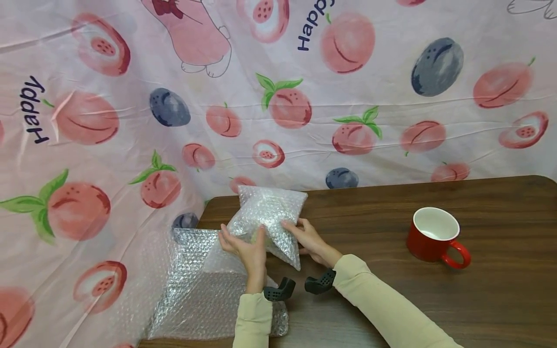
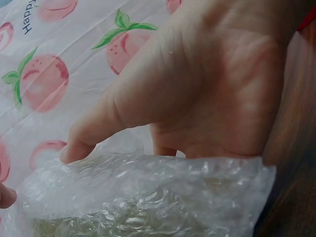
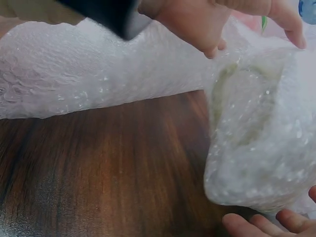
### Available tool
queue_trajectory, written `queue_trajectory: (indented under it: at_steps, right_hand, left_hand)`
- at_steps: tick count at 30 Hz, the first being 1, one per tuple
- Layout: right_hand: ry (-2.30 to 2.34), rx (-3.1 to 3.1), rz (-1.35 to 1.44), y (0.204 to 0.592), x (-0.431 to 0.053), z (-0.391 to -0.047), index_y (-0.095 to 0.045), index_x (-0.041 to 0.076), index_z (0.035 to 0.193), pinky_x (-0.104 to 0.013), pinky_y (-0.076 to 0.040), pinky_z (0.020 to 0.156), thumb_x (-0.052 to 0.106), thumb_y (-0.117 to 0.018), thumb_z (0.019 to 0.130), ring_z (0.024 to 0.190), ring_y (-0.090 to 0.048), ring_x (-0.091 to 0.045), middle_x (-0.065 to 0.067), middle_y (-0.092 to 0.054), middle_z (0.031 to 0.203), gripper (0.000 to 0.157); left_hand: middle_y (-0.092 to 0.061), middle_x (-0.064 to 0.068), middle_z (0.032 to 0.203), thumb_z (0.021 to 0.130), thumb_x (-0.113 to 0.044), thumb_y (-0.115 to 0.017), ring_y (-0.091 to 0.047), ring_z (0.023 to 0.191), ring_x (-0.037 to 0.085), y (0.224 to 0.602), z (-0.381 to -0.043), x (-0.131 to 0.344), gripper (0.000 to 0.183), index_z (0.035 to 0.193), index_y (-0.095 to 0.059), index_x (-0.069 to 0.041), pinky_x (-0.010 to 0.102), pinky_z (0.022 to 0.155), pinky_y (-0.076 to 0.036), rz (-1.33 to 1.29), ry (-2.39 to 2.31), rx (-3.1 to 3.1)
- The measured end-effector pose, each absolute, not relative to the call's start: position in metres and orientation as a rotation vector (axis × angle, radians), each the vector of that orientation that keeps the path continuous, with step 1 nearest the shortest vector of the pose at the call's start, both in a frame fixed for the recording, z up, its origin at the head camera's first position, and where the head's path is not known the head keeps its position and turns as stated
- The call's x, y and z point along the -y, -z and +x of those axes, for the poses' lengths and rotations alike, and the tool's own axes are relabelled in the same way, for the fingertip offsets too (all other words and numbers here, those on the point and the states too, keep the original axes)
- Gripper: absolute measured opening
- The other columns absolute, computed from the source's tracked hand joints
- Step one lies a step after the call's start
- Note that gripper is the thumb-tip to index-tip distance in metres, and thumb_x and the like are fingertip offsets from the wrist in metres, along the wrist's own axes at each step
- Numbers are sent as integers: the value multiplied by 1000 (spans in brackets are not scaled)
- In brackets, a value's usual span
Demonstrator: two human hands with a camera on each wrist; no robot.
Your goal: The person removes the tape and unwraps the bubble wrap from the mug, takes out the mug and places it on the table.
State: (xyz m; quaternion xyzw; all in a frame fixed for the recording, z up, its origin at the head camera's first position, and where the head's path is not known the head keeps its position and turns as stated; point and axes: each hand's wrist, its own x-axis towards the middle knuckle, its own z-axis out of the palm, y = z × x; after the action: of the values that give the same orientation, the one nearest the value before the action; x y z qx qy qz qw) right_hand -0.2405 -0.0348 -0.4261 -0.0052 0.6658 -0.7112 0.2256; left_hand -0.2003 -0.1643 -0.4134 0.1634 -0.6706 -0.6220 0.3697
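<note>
A bundle in clear bubble wrap (image 1: pixel 271 209) is at the back left of the table, its loose ends sticking out in points. Through the wrap a pale green ring-like shape (image 3: pixel 222 94) shows in the right wrist view. My left hand (image 1: pixel 249 253) holds the bundle at its near left side, with the thumb on the wrap (image 2: pixel 148 197) and other fingers partly hidden behind it. On the right side my right hand (image 1: pixel 314 241) grips it, thumb on top and fingers by the lower edge.
A larger bubble wrap sheet (image 1: pixel 209 309) lies flat at the table's left, partly beneath the left forearm. On the right of the brown wooden table (image 1: pixel 370 304) stands a red mug (image 1: pixel 424 244), white inside. A fruit-print curtain (image 1: pixel 304 159) hangs behind and on the left.
</note>
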Motion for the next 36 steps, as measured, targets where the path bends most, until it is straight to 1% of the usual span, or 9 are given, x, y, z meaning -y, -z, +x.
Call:
queue_trajectory:
  at_steps: [4, 9, 12, 15, 17, 21, 24, 28, 36]
  right_hand:
    - [1988, -1821, -9, 431, 38, -240, -26, 11, 133, -44, -47, 75, 52, -57, 78, 108, -46, -30, -17, -36, 131, 76]
    - [2028, -1829, -4, 435, 40, -240, -27, 11, 133, -42, -48, 73, 52, -58, 78, 106, -48, -30, -19, -36, 131, 76]
    - [2060, -1815, -2, 438, 42, -239, -27, 10, 133, -40, -49, 72, 51, -58, 79, 105, -49, -30, -20, -35, 132, 75]
    - [2088, -1797, -12, 439, 43, -239, -27, 8, 132, -40, -49, 72, 49, -58, 80, 103, -50, -31, -21, -35, 132, 73]
    - [2097, -1789, -22, 440, 44, -238, -27, 7, 132, -40, -49, 71, 48, -57, 80, 102, -51, -31, -21, -35, 131, 73]
    - [2104, -1776, -31, 441, 44, -238, -27, 8, 132, -40, -49, 72, 47, -57, 81, 101, -51, -30, -21, -36, 130, 72]
    - [2110, -1769, -35, 442, 44, -238, -27, 8, 132, -41, -48, 72, 47, -57, 81, 101, -51, -30, -20, -36, 131, 71]
    - [2124, -1754, -39, 442, 42, -238, -28, 8, 130, -40, -48, 72, 45, -56, 82, 98, -52, -27, -19, -38, 129, 67]
    - [2202, -1683, -41, 440, 41, -237, -29, 8, 130, -35, -49, 69, 38, -55, 85, 89, -54, -21, -16, -46, 116, 60]
  left_hand:
    - [6, 15, 140, 71, -11, -73, 0, 129, 31, 415, -199, 165, 101, 142, 0, -13, 50, 100, -18, 464, 1625, 1727]
    - [7, 16, 140, 69, -22, -76, -11, 125, 34, 418, -198, 169, 110, 141, 6, -16, 53, 95, -26, 510, 1711, 1754]
    - [8, 13, 142, 70, -26, -75, -6, 128, 31, 422, -198, 173, 110, 141, 8, -16, 52, 98, -21, 498, 1745, 1786]
    - [7, 11, 144, 70, -27, -75, 2, 131, 28, 425, -200, 177, 107, 141, 5, -14, 51, 102, -12, 499, 1744, 1827]
    - [4, 12, 145, 70, -27, -75, 2, 131, 27, 426, -201, 179, 105, 141, 1, -12, 49, 103, -9, 516, 1739, 1839]
    - [-4, 15, 141, 70, -26, -75, -8, 129, 29, 428, -203, 180, 99, 139, -7, -8, 44, 103, -13, 547, 1791, 1839]
    - [-10, 17, 135, 72, -24, -74, -16, 125, 30, 430, -202, 179, 94, 138, -9, -7, 42, 101, -18, 548, 1859, 1828]
    - [-14, 18, 129, 72, -23, -73, -19, 120, 31, 431, -202, 179, 91, 136, -11, -6, 42, 98, -22, 540, 1890, 1824]
    - [-13, 19, 138, 73, -23, -73, -20, 125, 29, 433, -203, 176, 89, 134, -9, -9, 43, 99, -23, 446, 2036, 1745]
